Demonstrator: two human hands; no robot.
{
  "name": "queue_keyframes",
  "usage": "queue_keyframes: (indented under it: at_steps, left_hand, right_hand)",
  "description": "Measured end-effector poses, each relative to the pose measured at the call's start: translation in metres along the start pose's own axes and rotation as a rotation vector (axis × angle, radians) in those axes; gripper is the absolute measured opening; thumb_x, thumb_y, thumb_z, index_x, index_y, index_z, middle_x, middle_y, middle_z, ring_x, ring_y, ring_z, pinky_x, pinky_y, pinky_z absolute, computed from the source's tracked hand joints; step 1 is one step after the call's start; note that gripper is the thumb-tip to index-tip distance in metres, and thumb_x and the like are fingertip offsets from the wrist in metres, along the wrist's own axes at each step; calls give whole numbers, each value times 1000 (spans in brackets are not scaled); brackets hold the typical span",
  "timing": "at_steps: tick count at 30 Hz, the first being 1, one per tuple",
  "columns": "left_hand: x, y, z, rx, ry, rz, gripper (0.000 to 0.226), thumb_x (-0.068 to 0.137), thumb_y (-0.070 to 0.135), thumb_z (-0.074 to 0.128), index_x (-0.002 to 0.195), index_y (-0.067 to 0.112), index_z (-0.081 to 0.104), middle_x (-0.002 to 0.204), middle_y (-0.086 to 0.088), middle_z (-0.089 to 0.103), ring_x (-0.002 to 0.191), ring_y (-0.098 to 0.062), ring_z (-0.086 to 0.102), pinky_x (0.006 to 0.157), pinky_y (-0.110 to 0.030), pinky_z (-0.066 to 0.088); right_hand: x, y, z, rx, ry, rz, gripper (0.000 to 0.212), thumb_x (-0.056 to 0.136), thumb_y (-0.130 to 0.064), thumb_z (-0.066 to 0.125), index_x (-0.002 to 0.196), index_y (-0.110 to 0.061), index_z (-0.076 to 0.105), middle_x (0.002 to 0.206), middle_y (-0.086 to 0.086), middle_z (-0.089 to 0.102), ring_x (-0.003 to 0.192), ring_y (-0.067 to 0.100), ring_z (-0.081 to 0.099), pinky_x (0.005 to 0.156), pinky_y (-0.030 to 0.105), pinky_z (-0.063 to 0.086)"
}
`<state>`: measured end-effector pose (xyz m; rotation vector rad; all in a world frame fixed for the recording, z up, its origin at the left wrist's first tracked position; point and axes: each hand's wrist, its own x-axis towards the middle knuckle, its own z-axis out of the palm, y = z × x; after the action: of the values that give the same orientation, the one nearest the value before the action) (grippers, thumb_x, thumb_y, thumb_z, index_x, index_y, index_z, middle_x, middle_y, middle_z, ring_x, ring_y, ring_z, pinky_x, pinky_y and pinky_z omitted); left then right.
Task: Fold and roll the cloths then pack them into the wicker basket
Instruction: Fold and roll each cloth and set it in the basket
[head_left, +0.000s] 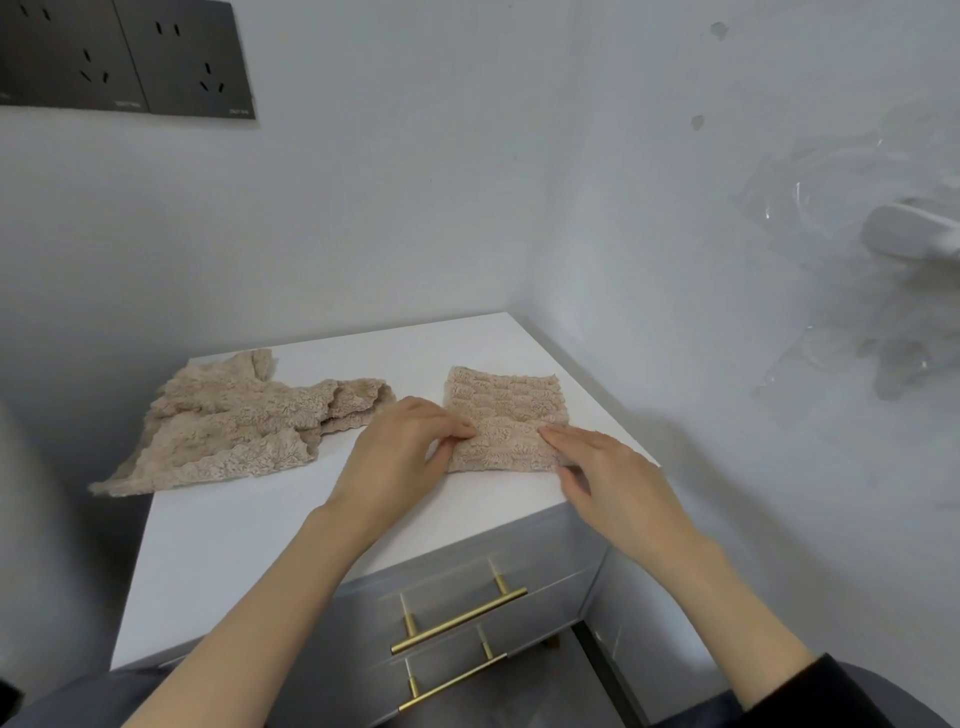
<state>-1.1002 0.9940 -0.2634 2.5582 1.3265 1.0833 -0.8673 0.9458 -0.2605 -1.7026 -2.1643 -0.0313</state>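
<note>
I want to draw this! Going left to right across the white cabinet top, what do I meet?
First the crumpled cloths → left hand → folded cloth → right hand.

Two beige, scallop-textured cloths (501, 415) (244, 421) lie on a white cabinet top (249, 530) above grey drawers (467, 587) with gold handles (460, 618).

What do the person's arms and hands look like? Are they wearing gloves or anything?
No gloves: the left hand and right hand are both bare, with no rings or watch showing. The right arm has a black sleeve near the elbow. The left arm shows no sleeve in this view.
</note>
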Motion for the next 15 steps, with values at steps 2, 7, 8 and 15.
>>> queue_keyframes:
  at_steps: [2,7,8,15]
  left_hand:
    - [-4,-6,-3,29,-103,-3,38,84,8,63,119,23,68,116,9,68,113,-16,56,99,-31,42]
    - [-6,-8,-1,-58,-181,-96,43,90,33,61,132,28,54,128,13,58,123,-8,46,100,-18,30]
    - [-4,-6,1,-77,-179,-121,41,91,35,59,132,27,54,127,12,59,121,-9,46,97,-19,31]
    - [5,-4,3,-235,-180,-314,23,96,38,49,105,20,59,84,3,59,84,-15,51,65,-26,32]
  right_hand:
    - [2,5,-1,32,-24,-1,49,96,-17,44,142,-34,42,143,-19,44,130,4,38,94,22,40]
    - [6,13,4,129,-49,-13,46,96,-12,42,139,-31,44,138,-19,46,125,6,35,92,19,35]
    - [7,15,5,173,-55,-6,44,98,-13,40,138,-30,45,133,-19,49,122,6,36,90,16,31]
    - [18,15,3,585,-5,244,18,100,-23,43,115,-26,52,88,5,54,73,-1,43,62,9,33]
